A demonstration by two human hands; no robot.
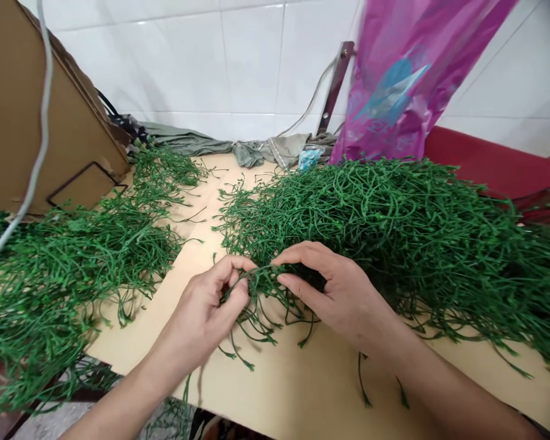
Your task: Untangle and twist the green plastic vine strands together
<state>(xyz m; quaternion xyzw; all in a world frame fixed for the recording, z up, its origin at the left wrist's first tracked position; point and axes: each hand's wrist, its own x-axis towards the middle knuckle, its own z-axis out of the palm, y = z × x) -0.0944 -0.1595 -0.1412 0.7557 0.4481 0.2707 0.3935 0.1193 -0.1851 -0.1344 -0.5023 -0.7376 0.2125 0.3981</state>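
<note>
My left hand (215, 299) is closed, thumb and forefinger pinching a thin green plastic stem (261, 267). Just to its right is my right hand (332, 284), forefinger tip at the end of that stem and thumb a little apart from the finger. Loose green stems with small forked tips (256, 324) hang and lie beneath both hands. Behind them rises a large heap of the same green stems (371, 208), stretching off to the right. Part of the heap is hidden by my right hand.
Another pile of green stems (73, 263) covers the left side of the tan tabletop (266, 379). A cardboard box (41, 116) and a white cable (43, 116) stand at left. Along the tiled wall are grey cloth (187, 142), a purple plastic bag (394, 79) and a red panel (495, 162).
</note>
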